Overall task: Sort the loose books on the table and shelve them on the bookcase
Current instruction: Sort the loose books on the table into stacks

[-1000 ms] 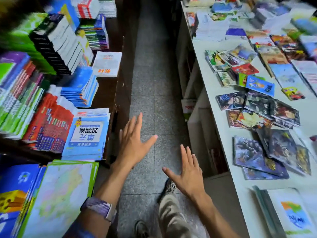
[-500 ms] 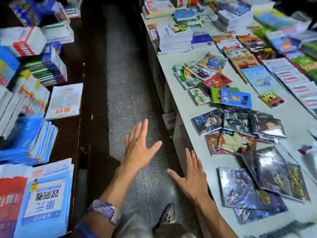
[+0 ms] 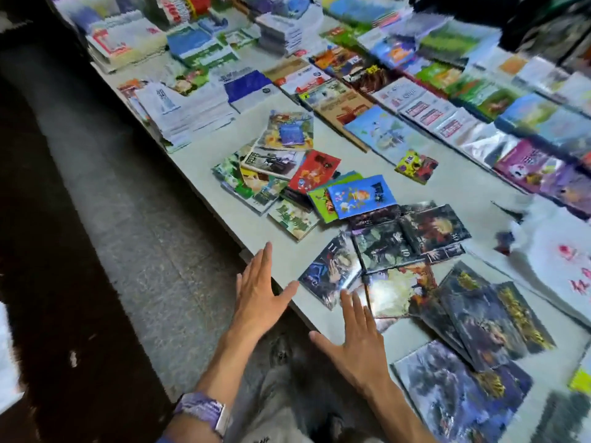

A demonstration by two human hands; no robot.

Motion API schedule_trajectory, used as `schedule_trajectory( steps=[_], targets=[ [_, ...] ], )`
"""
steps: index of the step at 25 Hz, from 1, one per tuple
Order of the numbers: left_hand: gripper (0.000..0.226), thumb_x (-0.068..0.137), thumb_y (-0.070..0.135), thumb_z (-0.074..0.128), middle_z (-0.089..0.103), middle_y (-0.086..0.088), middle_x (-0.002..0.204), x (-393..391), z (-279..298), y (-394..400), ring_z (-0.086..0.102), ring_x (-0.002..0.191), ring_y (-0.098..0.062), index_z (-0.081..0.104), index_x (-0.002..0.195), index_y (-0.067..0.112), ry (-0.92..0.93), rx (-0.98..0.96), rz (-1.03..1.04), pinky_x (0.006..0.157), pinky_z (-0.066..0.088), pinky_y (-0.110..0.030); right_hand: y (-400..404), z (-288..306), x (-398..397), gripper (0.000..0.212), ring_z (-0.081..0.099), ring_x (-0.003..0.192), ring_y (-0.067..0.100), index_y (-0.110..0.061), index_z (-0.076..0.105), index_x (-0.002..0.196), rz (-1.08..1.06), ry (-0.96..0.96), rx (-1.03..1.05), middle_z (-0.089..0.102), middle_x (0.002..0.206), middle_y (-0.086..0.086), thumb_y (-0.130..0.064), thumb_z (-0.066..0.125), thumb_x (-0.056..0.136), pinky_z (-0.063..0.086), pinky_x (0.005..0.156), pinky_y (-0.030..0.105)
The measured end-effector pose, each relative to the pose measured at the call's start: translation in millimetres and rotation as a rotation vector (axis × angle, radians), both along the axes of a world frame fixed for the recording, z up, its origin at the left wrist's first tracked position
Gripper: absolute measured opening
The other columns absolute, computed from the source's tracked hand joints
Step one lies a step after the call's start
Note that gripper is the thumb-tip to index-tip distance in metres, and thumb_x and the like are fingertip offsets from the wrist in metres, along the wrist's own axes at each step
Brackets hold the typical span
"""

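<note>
Loose books lie scattered on a pale table [image 3: 454, 187]. A dark glossy comic [image 3: 329, 270] lies nearest the front edge, with more dark comics [image 3: 412, 235] behind it. A blue book [image 3: 359, 196] and a red book [image 3: 315, 171] top a colourful heap further along. My left hand [image 3: 259, 292] hovers open at the table's edge, just left of the glossy comic. My right hand [image 3: 358, 343] is open too, its fingertips reaching the comic's near corner. Neither hand holds anything. No bookcase is in view.
Stacks of white and blue books [image 3: 188, 107] stand at the far left of the table. Rows of flat books [image 3: 447, 116] fill the back right. Large dark books [image 3: 479, 321] lie at the near right. A grey stone floor [image 3: 128, 235] runs along the left.
The view has swung right, away from the dark shelf of workbooks, onto the table. Both open hands have moved from over the aisle to the table's edge by the glossy comic.
</note>
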State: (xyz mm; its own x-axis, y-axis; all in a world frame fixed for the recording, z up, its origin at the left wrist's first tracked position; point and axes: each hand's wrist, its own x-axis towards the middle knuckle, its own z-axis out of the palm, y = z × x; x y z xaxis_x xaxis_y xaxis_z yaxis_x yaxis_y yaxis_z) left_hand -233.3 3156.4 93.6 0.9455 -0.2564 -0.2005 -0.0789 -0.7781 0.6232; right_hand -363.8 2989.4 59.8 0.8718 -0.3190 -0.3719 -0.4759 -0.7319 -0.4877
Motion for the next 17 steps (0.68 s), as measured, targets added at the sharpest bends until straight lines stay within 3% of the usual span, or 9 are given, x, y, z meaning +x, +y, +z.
schedule_trajectory(
  steps=[2, 7, 11, 15, 17],
  targets=[
    [0.101, 0.080, 0.068, 0.051, 0.010, -0.001, 0.166, 36, -13, -11, 0.011, 0.153, -0.019, 0.000, 0.157, 0.027, 0.022, 0.004, -0.067, 0.121, 0.013, -0.053, -9, 0, 17, 0.111, 0.003, 0.157, 0.025, -0.043, -0.015, 0.153, -0.083, 0.014, -0.032, -0.007, 0.170, -0.006, -0.099, 0.015, 0.062, 0.017, 0.124, 0.048],
    [0.095, 0.089, 0.056, 0.057, 0.005, 0.001, 0.167, 92, -24, -68, 0.007, 0.153, -0.019, -0.005, 0.157, 0.029, 0.067, 0.036, -0.295, 0.123, 0.010, -0.051, -29, 4, 27, 0.113, 0.002, 0.157, 0.024, -0.039, -0.008, 0.159, -0.337, 0.108, -0.021, -0.008, 0.170, -0.009, -0.093, 0.025, 0.066, 0.018, 0.123, 0.048],
    [0.096, 0.087, 0.064, 0.053, 0.002, 0.002, 0.167, 94, -30, -115, 0.007, 0.153, -0.018, -0.006, 0.156, 0.033, 0.090, 0.020, -0.467, 0.122, 0.011, -0.052, -43, 0, 8, 0.105, 0.005, 0.157, 0.023, -0.038, -0.006, 0.159, -0.467, 0.128, -0.020, -0.004, 0.170, -0.007, -0.088, 0.038, 0.077, 0.018, 0.123, 0.046],
    [0.097, 0.081, 0.068, 0.048, 0.007, 0.000, 0.167, 66, -42, -160, 0.010, 0.153, -0.021, -0.001, 0.157, 0.033, 0.131, 0.073, -0.606, 0.122, 0.012, -0.051, -69, -15, -20, 0.107, 0.009, 0.156, 0.022, -0.034, 0.002, 0.161, -0.602, 0.127, 0.011, 0.004, 0.171, -0.005, -0.092, 0.031, 0.076, 0.018, 0.125, 0.047],
    [0.095, 0.086, 0.062, 0.055, 0.006, -0.002, 0.167, 49, -45, -177, 0.008, 0.153, -0.023, 0.000, 0.157, 0.031, 0.147, 0.110, -0.664, 0.123, 0.007, -0.049, -91, -18, -35, 0.103, 0.016, 0.155, 0.021, -0.029, 0.010, 0.161, -0.721, 0.070, 0.061, 0.012, 0.170, -0.003, -0.083, 0.047, 0.081, 0.020, 0.125, 0.045]
  ],
)
